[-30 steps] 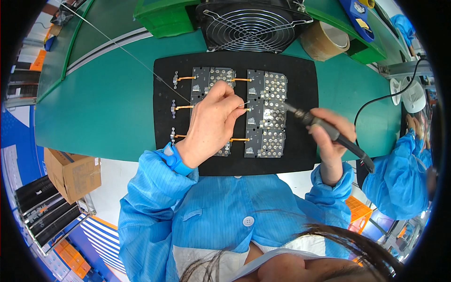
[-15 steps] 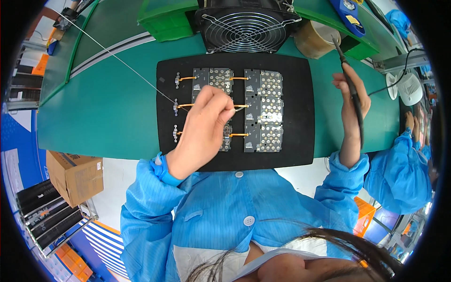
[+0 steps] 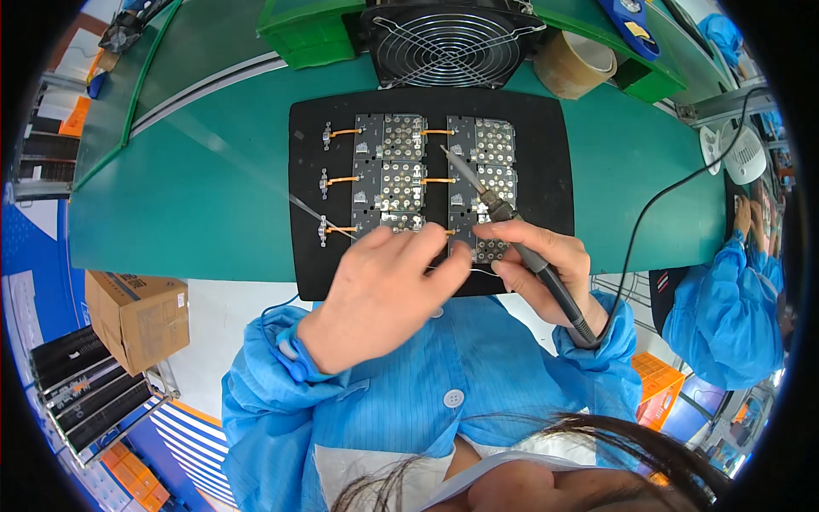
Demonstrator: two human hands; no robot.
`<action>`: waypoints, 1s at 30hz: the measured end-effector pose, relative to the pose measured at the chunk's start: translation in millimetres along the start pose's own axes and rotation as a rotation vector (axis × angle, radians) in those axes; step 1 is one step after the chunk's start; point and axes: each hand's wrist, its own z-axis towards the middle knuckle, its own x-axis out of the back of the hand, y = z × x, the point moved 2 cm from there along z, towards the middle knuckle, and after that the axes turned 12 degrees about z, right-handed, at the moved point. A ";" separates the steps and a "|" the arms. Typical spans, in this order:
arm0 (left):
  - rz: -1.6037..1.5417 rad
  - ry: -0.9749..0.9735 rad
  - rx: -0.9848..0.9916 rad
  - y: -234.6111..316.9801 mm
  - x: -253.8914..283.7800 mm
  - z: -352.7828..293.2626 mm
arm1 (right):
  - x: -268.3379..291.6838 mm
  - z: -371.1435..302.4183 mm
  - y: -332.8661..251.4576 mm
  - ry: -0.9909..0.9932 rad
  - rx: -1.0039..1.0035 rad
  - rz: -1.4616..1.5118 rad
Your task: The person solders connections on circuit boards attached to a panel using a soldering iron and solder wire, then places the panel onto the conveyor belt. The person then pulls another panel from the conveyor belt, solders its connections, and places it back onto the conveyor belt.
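My right hand (image 3: 559,263) is closed around a soldering iron (image 3: 520,224), its tip pointing up and left above the boards. My left hand (image 3: 388,282) pinches a thin solder wire (image 3: 324,219) that comes in from the upper left. The wire's free end shows between my two hands, close to my right thumb; whether the thumb touches it I cannot tell. Below lie several dark circuit boards (image 3: 461,136) in two columns, with short orange flex cables (image 3: 345,131) at their left sides. My fingers hide parts of the nearest boards.
The boards rest on a black mat (image 3: 546,128) over a green table (image 3: 213,213). Behind stand a fan (image 3: 452,49), a tape roll (image 3: 576,64) and green bins (image 3: 307,38). A black cord (image 3: 636,230) curves right, near a small white device (image 3: 744,158). Another person's sleeve (image 3: 721,299) is at right.
My right hand has brought the soldering iron in from the right, over the boards. My left hand has moved nearer to me with the wire, and the two hands are now close together.
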 end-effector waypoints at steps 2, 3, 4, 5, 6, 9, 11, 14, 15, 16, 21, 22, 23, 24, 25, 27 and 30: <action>-0.137 -0.034 0.020 -10.7 -11.5 -10.5 | -1.0 -4.2 4.9 -0.015 -0.017 0.023; -0.273 -0.066 0.041 -13.3 -16.7 -14.2 | -1.8 -5.7 7.0 -0.030 -0.032 0.046; -0.435 -0.060 0.119 -12.9 -18.0 -16.3 | -3.6 -6.4 8.6 -0.055 -0.026 0.050; -0.434 -0.059 0.123 -13.6 -21.9 -19.6 | -5.3 -8.6 8.1 -0.060 -0.026 0.052; -0.558 -0.079 0.171 -16.1 -28.9 -24.3 | -7.2 -12.6 7.7 -0.047 -0.083 0.077; -0.699 -0.082 0.231 -19.9 -42.7 -35.7 | -8.5 -21.3 11.4 0.009 -0.186 0.137; -0.715 -0.066 0.244 -19.3 -40.3 -39.3 | -3.3 -25.6 16.2 0.022 0.005 -0.024; -0.604 0.103 0.498 -22.6 -32.5 -42.8 | 7.3 -33.0 17.7 0.050 0.110 -0.103; -0.606 0.103 0.499 -21.9 -32.2 -43.2 | 11.1 -35.2 16.1 0.071 0.179 -0.106; -0.510 0.162 0.494 -21.1 -30.0 -43.3 | 16.0 -37.9 14.8 0.070 0.173 -0.157; -0.324 0.178 0.408 -15.0 -25.5 -42.8 | 20.2 -37.9 10.0 0.086 0.143 -0.227; -0.325 0.178 0.406 -14.8 -26.5 -41.7 | 18.5 -36.7 9.0 0.086 0.142 -0.240; -0.317 0.192 0.396 -14.3 -27.1 -40.6 | 16.9 -35.0 7.6 0.081 0.141 -0.253; -0.310 0.206 0.386 -14.0 -27.5 -39.8 | 15.8 -33.3 6.4 0.078 0.141 -0.252; -0.310 0.207 0.388 -14.0 -27.7 -39.4 | 15.0 -31.5 5.3 0.075 0.142 -0.278; -0.311 0.209 0.375 -14.2 -29.1 -38.1 | 14.4 -30.4 5.4 0.072 0.142 -0.306; -0.296 0.209 0.368 -13.6 -29.7 -37.1 | 13.5 -30.0 7.1 0.069 0.139 -0.300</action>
